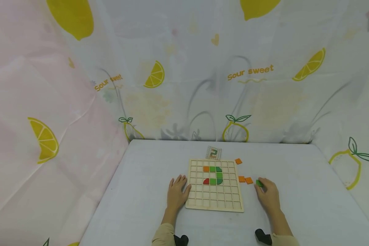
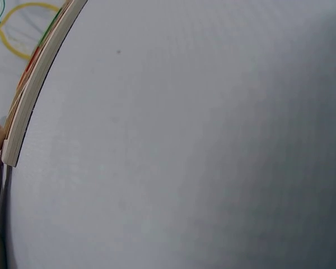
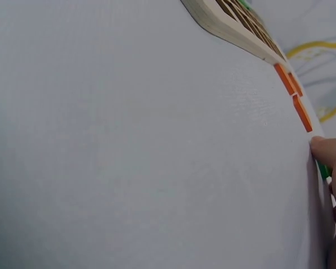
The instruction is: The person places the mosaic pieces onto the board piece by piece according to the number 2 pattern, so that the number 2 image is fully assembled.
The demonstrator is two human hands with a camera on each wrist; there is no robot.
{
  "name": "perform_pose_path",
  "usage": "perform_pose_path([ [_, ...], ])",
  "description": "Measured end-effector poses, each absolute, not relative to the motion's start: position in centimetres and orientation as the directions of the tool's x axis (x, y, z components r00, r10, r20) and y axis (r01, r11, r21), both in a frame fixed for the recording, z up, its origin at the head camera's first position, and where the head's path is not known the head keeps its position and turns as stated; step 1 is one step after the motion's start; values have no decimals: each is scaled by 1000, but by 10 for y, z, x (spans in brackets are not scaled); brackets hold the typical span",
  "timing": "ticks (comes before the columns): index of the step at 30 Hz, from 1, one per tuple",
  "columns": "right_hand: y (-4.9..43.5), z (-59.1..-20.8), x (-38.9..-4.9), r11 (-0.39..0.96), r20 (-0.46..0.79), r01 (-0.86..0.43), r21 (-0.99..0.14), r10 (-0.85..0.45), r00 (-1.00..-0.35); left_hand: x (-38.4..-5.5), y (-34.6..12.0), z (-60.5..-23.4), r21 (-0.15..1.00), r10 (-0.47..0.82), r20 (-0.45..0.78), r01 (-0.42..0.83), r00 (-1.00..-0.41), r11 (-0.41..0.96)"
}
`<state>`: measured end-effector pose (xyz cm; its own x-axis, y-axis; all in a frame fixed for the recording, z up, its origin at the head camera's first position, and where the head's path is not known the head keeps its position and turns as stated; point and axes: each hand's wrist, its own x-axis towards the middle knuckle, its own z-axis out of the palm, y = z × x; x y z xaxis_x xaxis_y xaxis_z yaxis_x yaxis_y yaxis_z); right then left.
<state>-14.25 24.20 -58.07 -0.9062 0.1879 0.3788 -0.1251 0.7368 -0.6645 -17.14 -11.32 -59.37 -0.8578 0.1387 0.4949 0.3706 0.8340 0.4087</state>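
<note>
A wooden grid board (image 1: 215, 201) lies on the table, with orange, green and red tiles set in some of its squares. My left hand (image 1: 176, 194) lies at the board's left edge, fingers extended and the thumb touching the rim. To the right of the board, my right hand (image 1: 269, 195) pinches a green tile (image 1: 259, 183) between thumb and fingers, low over the table. The right wrist view shows that green tile (image 3: 323, 170) only partly, behind the thumb. Two orange tiles (image 1: 248, 180) lie between the board and my right hand.
A small pattern card (image 1: 214, 153) lies just beyond the board's far edge. Another orange tile (image 1: 238, 161) is near the board's far right corner. The white table (image 1: 141, 177) ends at a lemon-print curtain (image 1: 184, 85) behind and at the sides.
</note>
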Motion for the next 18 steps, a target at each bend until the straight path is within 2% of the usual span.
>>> perform_pose_path([
  [4,244,-581,-137,730,359,-114,-673,188,-914,-171,-113,-594,409,137,490,366,-861,836],
  [10,246,-584,-133,727,407,-136,-673,210,-889,-172,-113,-595,410,134,471,351,-872,842],
  [18,241,-584,-130,757,419,-45,-652,310,-853,-171,-113,-594,400,140,482,360,-865,843],
])
